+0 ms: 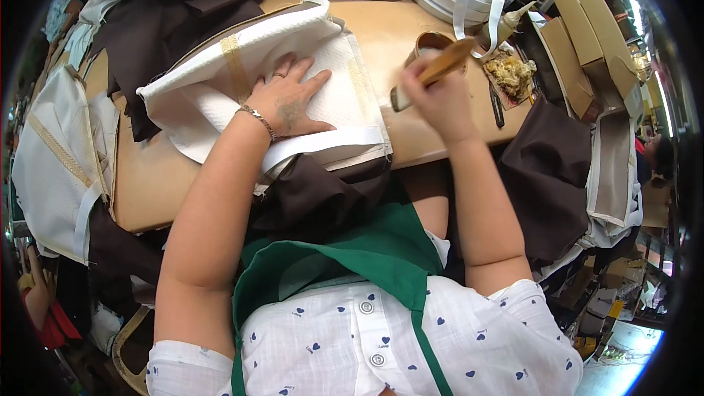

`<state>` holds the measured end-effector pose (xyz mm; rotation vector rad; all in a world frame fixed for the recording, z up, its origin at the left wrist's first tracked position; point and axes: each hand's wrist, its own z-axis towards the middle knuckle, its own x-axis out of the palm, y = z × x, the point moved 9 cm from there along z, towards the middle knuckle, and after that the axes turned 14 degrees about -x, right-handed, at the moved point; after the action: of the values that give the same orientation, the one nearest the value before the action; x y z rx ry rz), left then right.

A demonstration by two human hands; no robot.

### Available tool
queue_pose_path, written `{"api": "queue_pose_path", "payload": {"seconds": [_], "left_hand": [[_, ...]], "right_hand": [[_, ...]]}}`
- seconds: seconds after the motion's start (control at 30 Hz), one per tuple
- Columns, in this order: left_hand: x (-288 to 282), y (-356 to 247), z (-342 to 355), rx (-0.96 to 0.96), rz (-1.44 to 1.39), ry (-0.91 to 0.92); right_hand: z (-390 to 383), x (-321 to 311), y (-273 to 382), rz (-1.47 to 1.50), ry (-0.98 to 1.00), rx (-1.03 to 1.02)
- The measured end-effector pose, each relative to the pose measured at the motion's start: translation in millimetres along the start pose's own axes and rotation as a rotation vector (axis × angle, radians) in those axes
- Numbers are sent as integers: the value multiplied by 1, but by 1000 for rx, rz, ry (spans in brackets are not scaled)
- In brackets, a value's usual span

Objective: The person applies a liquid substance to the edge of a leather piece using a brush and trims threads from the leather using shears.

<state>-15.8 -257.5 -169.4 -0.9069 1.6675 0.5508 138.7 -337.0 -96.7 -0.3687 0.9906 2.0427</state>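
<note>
Tabletop [154, 191] tan; white fabric [345, 103] under left hand [292, 103]; cardboard boxes [598, 40] right.

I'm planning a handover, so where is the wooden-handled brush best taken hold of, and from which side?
Probably by the free end of its wooden handle, coming from the person's far right: that end juts out that way beyond the right hand, while the opposite tip points to the near left.
</note>
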Motion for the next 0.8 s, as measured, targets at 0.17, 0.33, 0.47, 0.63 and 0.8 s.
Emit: {"api": "queue_pose_path", "payload": {"seconds": [0.17, 0.33, 0.47, 0.63, 0.8], "left_hand": [[-30, -3, -15, 32, -202, -25], [-23, -35, -29, 154, -204, 7], [4, -25, -15, 135, -463, 151], [4, -21, -14, 85, -462, 176], [6, -19, -12, 77, -421, 122]], "right_hand": [[46, -93, -16, -99, -119, 87], [58, -61, -49, -252, 179, 198], [61, -26, -62, -352, 406, 174], [60, 3, -66, -556, 737, 107], [62, 16, -64, -607, 821, 16]]}}
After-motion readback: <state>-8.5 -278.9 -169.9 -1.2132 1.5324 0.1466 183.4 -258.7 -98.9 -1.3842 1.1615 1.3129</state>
